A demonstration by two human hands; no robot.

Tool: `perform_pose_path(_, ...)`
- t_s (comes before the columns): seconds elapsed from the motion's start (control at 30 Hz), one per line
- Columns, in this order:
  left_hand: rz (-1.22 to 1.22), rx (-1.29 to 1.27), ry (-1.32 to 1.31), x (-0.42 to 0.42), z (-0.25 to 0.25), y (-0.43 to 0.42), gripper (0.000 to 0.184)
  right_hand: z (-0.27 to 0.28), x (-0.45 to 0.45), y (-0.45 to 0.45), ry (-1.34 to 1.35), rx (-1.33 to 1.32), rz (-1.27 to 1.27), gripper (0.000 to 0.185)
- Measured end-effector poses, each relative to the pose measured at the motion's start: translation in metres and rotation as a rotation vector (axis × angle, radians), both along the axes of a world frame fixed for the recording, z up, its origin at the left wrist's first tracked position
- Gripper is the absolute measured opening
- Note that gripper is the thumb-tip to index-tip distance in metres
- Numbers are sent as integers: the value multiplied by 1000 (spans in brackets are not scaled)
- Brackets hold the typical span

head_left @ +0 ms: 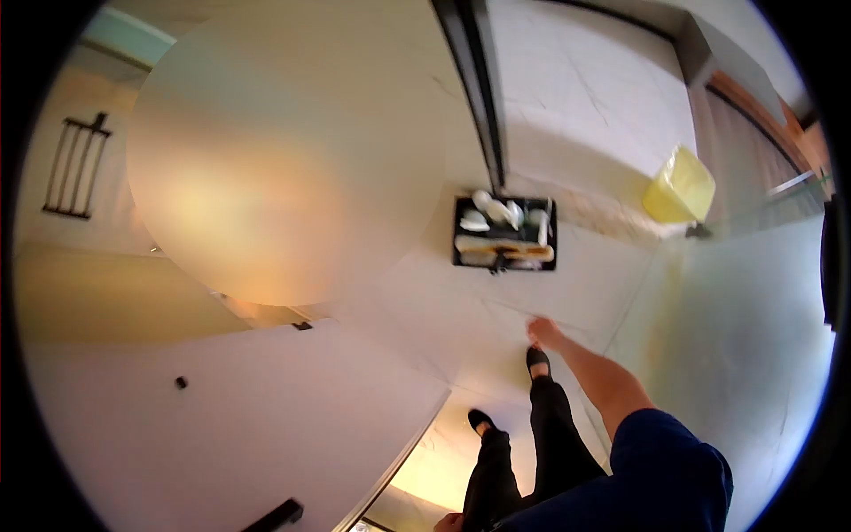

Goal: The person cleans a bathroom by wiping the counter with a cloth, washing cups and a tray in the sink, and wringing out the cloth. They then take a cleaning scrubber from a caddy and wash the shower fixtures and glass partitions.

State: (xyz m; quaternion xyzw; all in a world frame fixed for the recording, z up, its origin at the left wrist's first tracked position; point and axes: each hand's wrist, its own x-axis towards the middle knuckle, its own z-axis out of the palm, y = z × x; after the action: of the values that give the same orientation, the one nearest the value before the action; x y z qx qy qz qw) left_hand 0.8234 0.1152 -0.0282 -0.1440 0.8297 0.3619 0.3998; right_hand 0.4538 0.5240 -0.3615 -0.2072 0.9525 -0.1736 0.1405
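My right hand [542, 332] reaches forward and down from a dark blue sleeve, above the light floor and near my foot. It is small and blurred, and I cannot make out its fingers or anything in it. Beyond it, on the floor, is a black divided caddy [554, 241] with white bottle-like items and a long item with brown edges inside. A gap separates hand and caddy. Of my left hand [449, 522], only a small part shows at the bottom edge, beside my dark trousers; its fingers are hidden.
A yellow bin [679, 186] with a liner stands at the upper right, beside a glass panel [745, 293]. A large round mirror-like surface [284, 160] fills the upper left. At the lower left is a pale door [230, 426] with a black handle [277, 516].
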Motion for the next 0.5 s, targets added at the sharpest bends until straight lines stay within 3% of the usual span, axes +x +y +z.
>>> perform_pose_path(0.03,-43,72,133,10,0,-8,17,93,8,-5,-147,218,108,9)
perform_pose_path(0.07,-102,150,304,17,-4,-15,16,112,30,0,-341,255,42,6)
perform_pose_path(0.1,-190,73,371,6,4,-16,9,101,56,7,-487,296,88,7)
perform_pose_path(0.13,48,39,258,-40,69,9,10,116,74,16,-594,348,293,5)
perform_pose_path(0.17,311,218,181,4,-5,-25,14,110,97,25,-536,264,418,7)
perform_pose_path(0.2,293,156,191,-8,18,-23,23,121,104,18,-887,364,272,12)
perform_pose_path(0.23,287,94,190,-39,81,-11,37,140,116,22,-740,247,379,16)
perform_pose_path(0.27,435,60,24,-41,62,-29,49,171,124,16,-504,317,554,18)
perform_pose_path(0.3,144,-285,-228,-37,48,-44,31,172,124,14,-472,206,725,26)
perform_pose_path(0.33,681,57,-146,-24,76,-42,49,162,123,3,-490,151,786,31)
perform_pose_path(0.37,1163,207,-364,-13,82,-47,65,172,99,-16,-441,196,866,31)
perform_pose_path(0.43,1303,138,-256,24,85,-12,69,175,63,-48,-577,136,750,30)
perform_pose_path(0.5,1275,13,-254,85,33,13,58,188,57,-88,-669,58,615,30)
